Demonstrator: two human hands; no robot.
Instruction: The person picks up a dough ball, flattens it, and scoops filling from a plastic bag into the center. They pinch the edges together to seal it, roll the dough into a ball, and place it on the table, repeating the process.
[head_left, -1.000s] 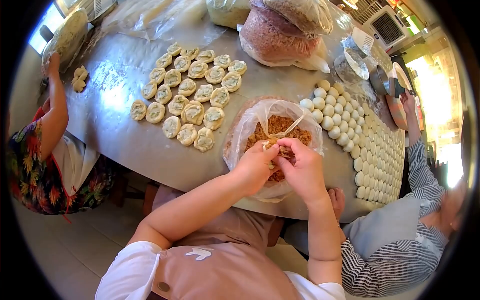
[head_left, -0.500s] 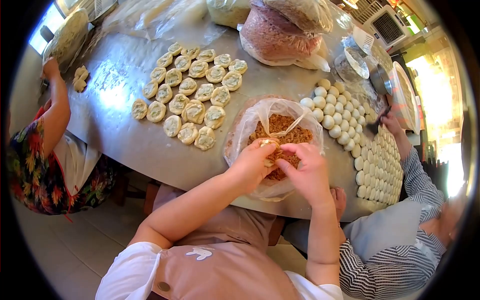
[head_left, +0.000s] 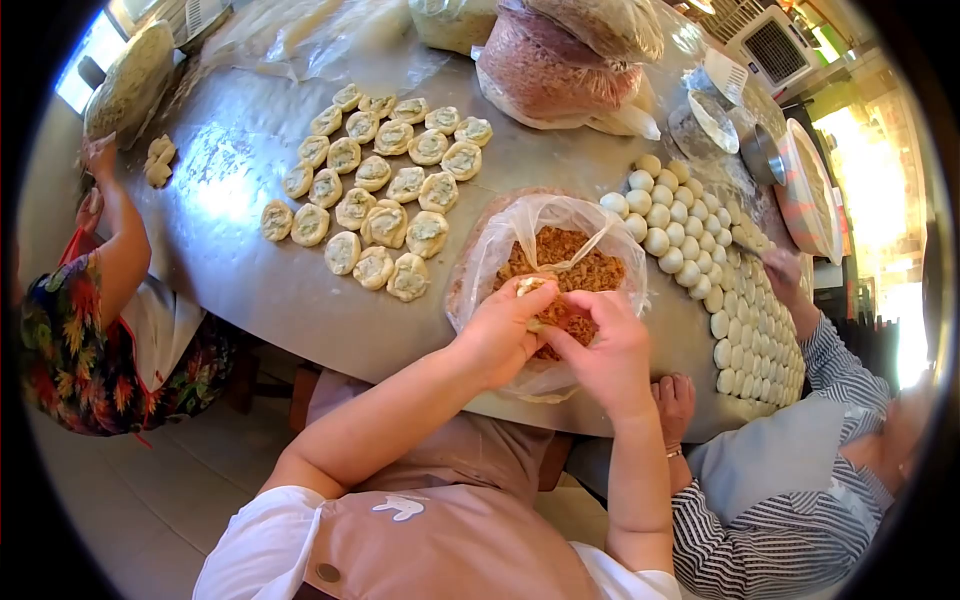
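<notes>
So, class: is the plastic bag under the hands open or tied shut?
Open. The plastic bag has its rim spread wide, and the brown filling lies exposed.

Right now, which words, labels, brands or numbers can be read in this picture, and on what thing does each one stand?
No text can be read anywhere.
Apron: a white mark, a shape, not letters.
Dough piece and plastic bag: no print.
White appliance, far right corner: any label is too small to read.
</notes>
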